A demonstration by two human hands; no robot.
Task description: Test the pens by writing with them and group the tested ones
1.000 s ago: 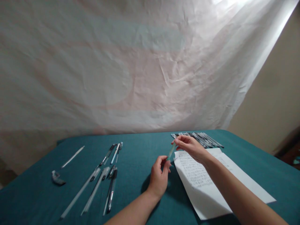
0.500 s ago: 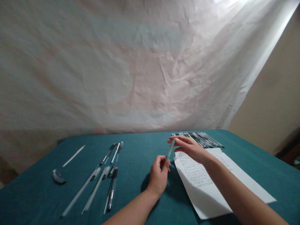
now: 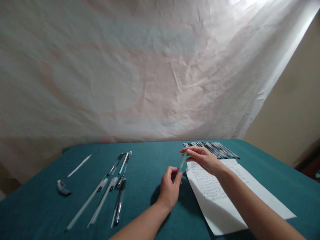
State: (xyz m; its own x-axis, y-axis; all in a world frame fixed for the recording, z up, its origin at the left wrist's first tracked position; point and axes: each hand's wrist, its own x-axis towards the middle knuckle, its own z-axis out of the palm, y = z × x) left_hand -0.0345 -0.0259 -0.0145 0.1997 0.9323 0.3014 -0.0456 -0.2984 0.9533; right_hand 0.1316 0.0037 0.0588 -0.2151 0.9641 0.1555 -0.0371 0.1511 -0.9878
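Observation:
A slim pale green pen (image 3: pixel 183 161) stands tilted between my hands, over the table's middle. My left hand (image 3: pixel 170 186) is closed round its lower end, thumb and fingers pinching it. At the upper end my right hand (image 3: pixel 203 160) pinches the tip between thumb and fingers, the other fingers loosely extended. Under my right forearm lie white sheets of paper (image 3: pixel 215 213) covered partly in handwriting. The pen's lowest part is hidden in my left hand.
On the green-covered table (image 3: pixel 150 153), disassembled pens and clear barrels (image 3: pixel 86 205) lie to the left. Farther left are a thin white rod (image 3: pixel 79 165) and a dark curved piece (image 3: pixel 63 189). A row of pens (image 3: pixel 220 150) lies at the back right. A pale sheet (image 3: pixel 120 73) hangs behind.
Both hands keep their grip on the pen, almost in the same place. The view has shifted very slightly.

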